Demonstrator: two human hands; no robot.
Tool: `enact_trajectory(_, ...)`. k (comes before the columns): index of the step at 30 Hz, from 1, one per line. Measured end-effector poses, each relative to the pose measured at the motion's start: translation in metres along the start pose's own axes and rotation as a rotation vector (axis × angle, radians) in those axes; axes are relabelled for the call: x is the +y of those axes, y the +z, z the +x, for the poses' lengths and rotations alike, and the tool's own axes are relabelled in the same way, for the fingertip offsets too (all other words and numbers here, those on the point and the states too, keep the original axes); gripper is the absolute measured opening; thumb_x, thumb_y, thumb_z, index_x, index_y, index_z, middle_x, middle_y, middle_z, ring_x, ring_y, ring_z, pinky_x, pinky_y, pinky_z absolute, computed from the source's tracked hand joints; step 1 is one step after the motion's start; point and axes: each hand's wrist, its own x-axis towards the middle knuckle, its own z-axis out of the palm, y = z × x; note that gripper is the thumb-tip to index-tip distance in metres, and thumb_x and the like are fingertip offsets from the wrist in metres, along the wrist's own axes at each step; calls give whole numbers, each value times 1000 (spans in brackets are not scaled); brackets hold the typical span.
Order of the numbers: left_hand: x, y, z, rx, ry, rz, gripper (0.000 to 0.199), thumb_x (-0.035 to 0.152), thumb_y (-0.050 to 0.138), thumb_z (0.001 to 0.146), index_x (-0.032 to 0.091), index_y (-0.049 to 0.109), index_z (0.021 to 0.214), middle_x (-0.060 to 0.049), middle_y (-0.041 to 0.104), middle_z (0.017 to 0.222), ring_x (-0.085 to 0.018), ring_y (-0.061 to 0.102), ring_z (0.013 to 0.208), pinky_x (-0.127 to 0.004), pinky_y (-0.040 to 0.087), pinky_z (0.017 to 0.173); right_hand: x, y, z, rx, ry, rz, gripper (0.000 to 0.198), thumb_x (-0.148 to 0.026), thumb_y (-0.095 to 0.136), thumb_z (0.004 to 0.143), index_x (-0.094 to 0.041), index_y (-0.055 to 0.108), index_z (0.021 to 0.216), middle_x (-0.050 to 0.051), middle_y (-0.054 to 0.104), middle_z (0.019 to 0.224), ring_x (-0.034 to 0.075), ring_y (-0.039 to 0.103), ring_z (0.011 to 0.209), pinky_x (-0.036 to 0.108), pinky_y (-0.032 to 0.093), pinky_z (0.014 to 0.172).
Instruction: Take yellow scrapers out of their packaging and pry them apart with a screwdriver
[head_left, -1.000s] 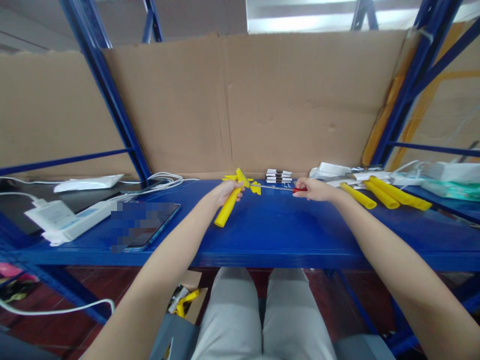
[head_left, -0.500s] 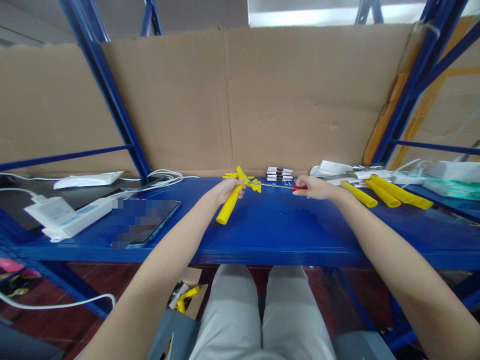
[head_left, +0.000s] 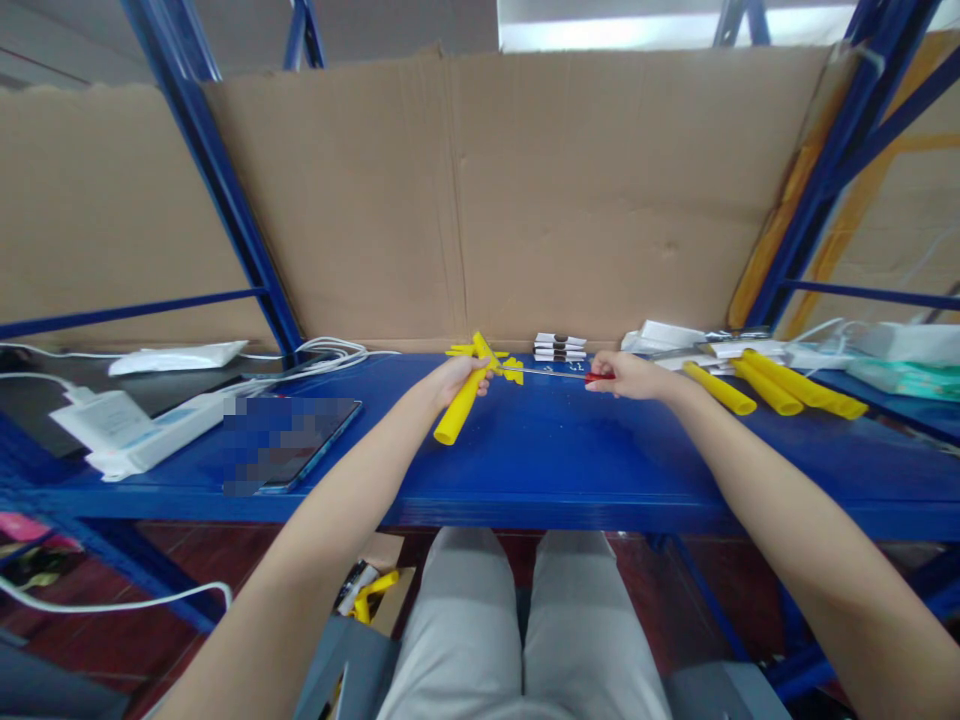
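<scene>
My left hand (head_left: 459,378) is closed round a yellow plastic part with a tubular handle (head_left: 454,418); the handle's open end points down toward me and a narrower head sticks out above my fingers. My right hand (head_left: 621,374) grips the red handle of a screwdriver (head_left: 547,373). Its metal shaft points left and its tip meets the yellow part beside my left fingers; the exact contact spot is too small to make out. Behind my left hand, several small yellow pieces (head_left: 514,372) lie on the blue shelf top (head_left: 555,460).
Small black-and-white packs (head_left: 559,347) are stacked near the cardboard wall (head_left: 600,200). Several yellow tubes (head_left: 765,385) and white packets (head_left: 664,337) lie on the right. A phone-like device (head_left: 315,450) and a white power strip (head_left: 165,435) with cables sit left. Below stands an open box (head_left: 394,605).
Both hands keep their grips and nearly the same places. The lower end of the yellow handle has shifted very slightly up; the view has moved a little.
</scene>
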Motion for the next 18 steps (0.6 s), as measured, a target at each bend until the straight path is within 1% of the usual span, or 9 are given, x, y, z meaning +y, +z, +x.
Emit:
enact_trajectory(2, 2, 5, 4, -19, 3, -15, 28, 12, 39, 88, 17, 49, 114, -14, 69, 104, -21, 54, 115, -33, 46, 88, 0, 0, 0, 15, -18, -22, 22, -41, 60, 75, -22, 50, 74, 3, 61, 70, 17, 56, 65, 27, 41, 57)
enact_trajectory(5, 11, 19, 22, -37, -4, -28, 25, 14, 44, 87, 18, 51, 110, -12, 69, 97, -20, 58, 107, -30, 48, 80, -2, 0, 0, 40, -23, -75, 15, -34, 59, 77, -22, 51, 76, 3, 63, 72, 17, 57, 65, 26, 41, 58)
enact_trajectory(7, 18, 32, 39, -56, -15, -33, 22, 15, 49, 85, 19, 53, 106, -11, 69, 89, -19, 61, 97, -27, 48, 72, -4, 0, 0, 63, -22, -120, 12, -30, 59, 78, -21, 51, 77, 4, 64, 74, 17, 58, 66, 27, 41, 59)
enact_trajectory(10, 30, 52, 63, -105, -36, -35, 13, 18, 55, 82, 19, 55, 95, -7, 66, 74, -18, 62, 75, -25, 46, 58, -6, 2, 0, 95, -33, -182, 10, -29, 58, 81, -21, 53, 80, 6, 66, 78, 18, 60, 68, 27, 41, 61)
enact_trajectory(12, 37, 61, 74, -149, -61, -29, 4, 18, 56, 82, 19, 55, 85, -4, 60, 61, -15, 58, 58, -24, 42, 49, -9, 3, 0, 108, -38, -216, 9, -29, 57, 83, -20, 54, 82, 7, 67, 79, 19, 60, 69, 27, 40, 62)
enact_trajectory(13, 40, 64, 76, -170, -74, -25, 3, 18, 56, 83, 18, 54, 80, -2, 56, 55, -14, 53, 50, -23, 39, 45, -10, 4, 0, 115, -42, -231, 9, -29, 56, 84, -20, 54, 83, 7, 67, 79, 19, 60, 69, 27, 40, 62)
enact_trajectory(15, 46, 67, 78, -199, -83, -21, 13, 17, 54, 85, 18, 51, 72, 1, 49, 47, -10, 44, 39, -21, 33, 40, -14, 5, 0, 135, -55, -253, 11, -30, 55, 85, -19, 55, 85, 7, 67, 77, 19, 60, 68, 27, 39, 61)
enact_trajectory(18, 52, 66, 72, -213, -47, -9, 22, 17, 47, 90, 18, 45, 68, 5, 42, 41, -6, 37, 32, -18, 28, 36, -18, 6, -1, 164, -79, -260, 13, -32, 52, 87, -19, 55, 85, 7, 66, 75, 19, 59, 67, 26, 38, 59)
